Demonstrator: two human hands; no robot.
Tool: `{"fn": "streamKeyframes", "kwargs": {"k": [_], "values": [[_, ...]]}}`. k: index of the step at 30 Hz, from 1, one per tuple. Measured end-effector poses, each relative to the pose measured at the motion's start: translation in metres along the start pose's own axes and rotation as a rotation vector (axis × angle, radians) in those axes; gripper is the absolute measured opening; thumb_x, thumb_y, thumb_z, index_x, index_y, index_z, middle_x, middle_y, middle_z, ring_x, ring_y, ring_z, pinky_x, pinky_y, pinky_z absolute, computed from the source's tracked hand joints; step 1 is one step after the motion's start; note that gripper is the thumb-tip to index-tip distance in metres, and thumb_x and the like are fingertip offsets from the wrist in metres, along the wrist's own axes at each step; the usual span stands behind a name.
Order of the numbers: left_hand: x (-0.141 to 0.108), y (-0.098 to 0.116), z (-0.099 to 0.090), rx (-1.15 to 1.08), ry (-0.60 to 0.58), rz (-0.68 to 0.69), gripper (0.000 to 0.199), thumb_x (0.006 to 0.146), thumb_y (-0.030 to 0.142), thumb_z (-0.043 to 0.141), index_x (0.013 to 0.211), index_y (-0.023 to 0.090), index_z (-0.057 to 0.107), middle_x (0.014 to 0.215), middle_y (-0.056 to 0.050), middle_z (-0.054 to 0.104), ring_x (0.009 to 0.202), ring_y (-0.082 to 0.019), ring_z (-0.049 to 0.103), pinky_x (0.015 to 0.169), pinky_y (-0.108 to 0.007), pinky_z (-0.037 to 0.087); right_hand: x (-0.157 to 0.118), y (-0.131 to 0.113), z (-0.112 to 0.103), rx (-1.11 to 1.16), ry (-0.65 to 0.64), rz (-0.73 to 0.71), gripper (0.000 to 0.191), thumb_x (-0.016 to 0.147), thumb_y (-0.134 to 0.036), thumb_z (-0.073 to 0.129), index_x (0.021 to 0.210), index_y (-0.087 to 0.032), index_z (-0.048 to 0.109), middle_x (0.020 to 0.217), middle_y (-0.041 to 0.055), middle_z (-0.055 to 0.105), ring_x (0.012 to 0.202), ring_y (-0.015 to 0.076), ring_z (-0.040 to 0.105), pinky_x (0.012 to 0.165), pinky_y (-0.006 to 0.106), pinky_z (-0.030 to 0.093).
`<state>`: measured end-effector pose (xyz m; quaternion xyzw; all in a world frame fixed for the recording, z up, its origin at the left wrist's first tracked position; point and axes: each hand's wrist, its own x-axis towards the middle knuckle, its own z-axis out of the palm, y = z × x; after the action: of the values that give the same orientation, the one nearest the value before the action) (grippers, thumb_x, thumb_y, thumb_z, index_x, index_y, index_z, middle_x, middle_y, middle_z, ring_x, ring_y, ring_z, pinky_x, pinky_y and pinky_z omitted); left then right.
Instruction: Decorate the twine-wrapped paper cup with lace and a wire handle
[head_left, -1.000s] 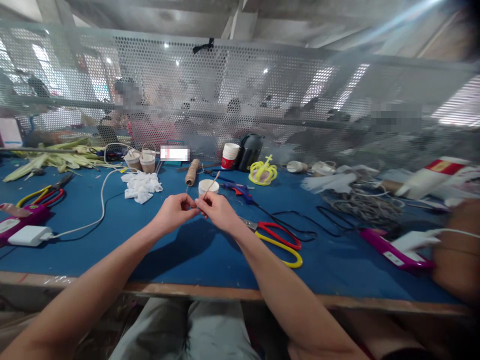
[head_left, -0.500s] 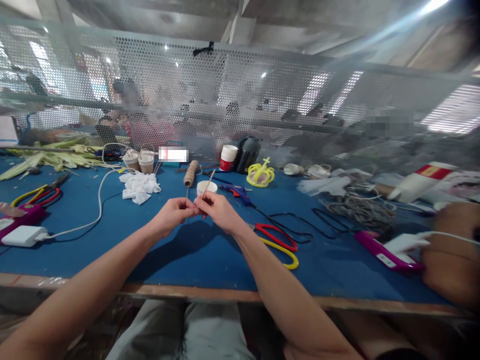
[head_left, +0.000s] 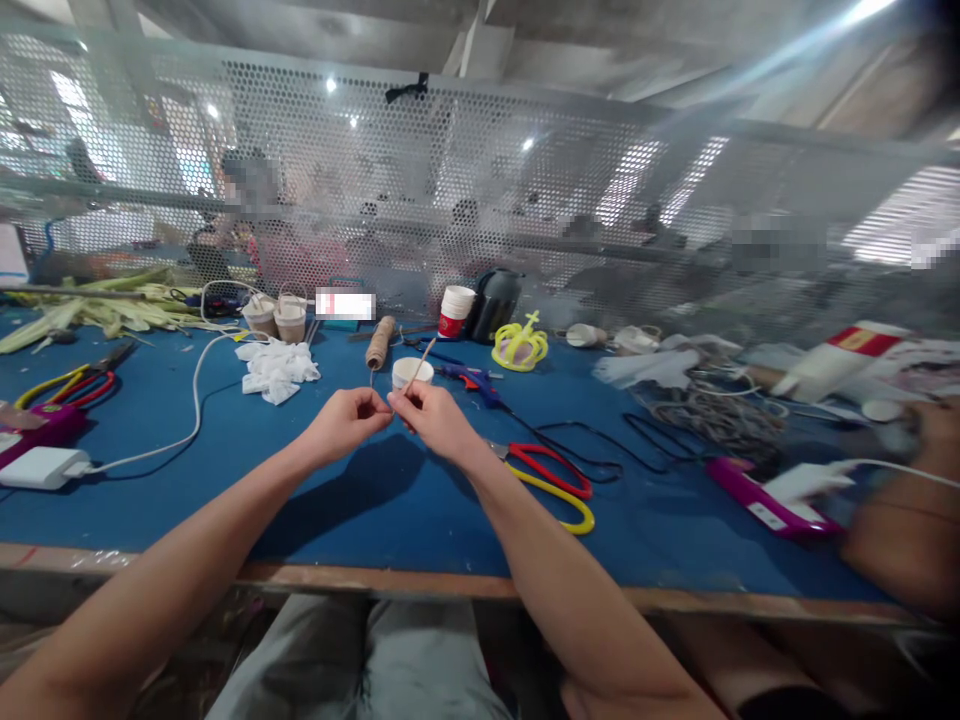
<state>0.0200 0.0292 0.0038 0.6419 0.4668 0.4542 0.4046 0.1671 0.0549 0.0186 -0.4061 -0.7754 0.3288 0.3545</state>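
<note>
My right hand (head_left: pixel 429 415) pinches a thin brown stick (head_left: pixel 421 364) that slants up to the right, in front of a white paper cup (head_left: pixel 405 372). Close beside it, my left hand (head_left: pixel 349 420) is closed, thumb against forefinger. A strand of twine (head_left: pixel 372 379) runs down to it from the twine roll (head_left: pixel 380 343) behind. The fingertips of both hands nearly meet above the blue tabletop. Right of the hands lie a blue glue gun (head_left: pixel 480 386) and scissors with red and yellow handles (head_left: pixel 551 473).
Crumpled white cloth (head_left: pixel 277 370) and cups (head_left: pixel 291 320) stand left. A yellow crown-shaped piece (head_left: pixel 520 347) sits near a dark kettle-like vessel (head_left: pixel 496 303). Purple power strips (head_left: pixel 772 500) with cables lie right and left. Another person's arm (head_left: pixel 911 530) rests at the right edge.
My fingertips have drawn slightly apart, the left hand shifting a little left. The stick has tilted slightly further right. At the far right, the other person's arm has moved.
</note>
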Motion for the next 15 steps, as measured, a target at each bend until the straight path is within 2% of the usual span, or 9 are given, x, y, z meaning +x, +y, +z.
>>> {"fn": "streamKeyframes", "kwargs": {"k": [6,11,15], "values": [[-0.0012,0.0007,0.0022,0.01,0.006,0.003,0.017,0.061,0.027,0.058,0.057,0.014,0.049,0.049,0.005,0.044,0.047,-0.006,0.034,0.046,-0.02,0.025,0.0009,0.0005,0.0018,-0.013,0.031,-0.02,0.026,0.074,-0.034,0.052,0.057,-0.016,0.044,0.05,-0.0043,0.042,0.048,0.008,0.037,0.047,0.022,0.029],[-0.0025,0.0036,0.0017,-0.05,-0.033,-0.03,0.019,0.063,0.031,0.056,0.06,0.014,0.049,0.054,0.004,0.046,0.046,-0.005,0.033,0.045,-0.02,0.024,0.0007,0.0022,0.0015,0.097,-0.083,-0.028,0.026,0.078,-0.04,0.045,0.068,-0.016,0.047,0.058,-0.0021,0.05,0.049,0.0086,0.046,0.046,0.021,0.038],[-0.003,0.0066,-0.0001,-0.061,-0.05,-0.046,0.02,0.063,0.033,0.056,0.062,0.013,0.05,0.055,0.003,0.046,0.046,-0.005,0.032,0.044,-0.02,0.023,0.0018,0.0047,0.0008,0.125,-0.088,-0.023,0.024,0.078,-0.038,0.045,0.068,-0.016,0.046,0.058,-0.0018,0.05,0.048,0.0081,0.047,0.047,0.022,0.041]]}}
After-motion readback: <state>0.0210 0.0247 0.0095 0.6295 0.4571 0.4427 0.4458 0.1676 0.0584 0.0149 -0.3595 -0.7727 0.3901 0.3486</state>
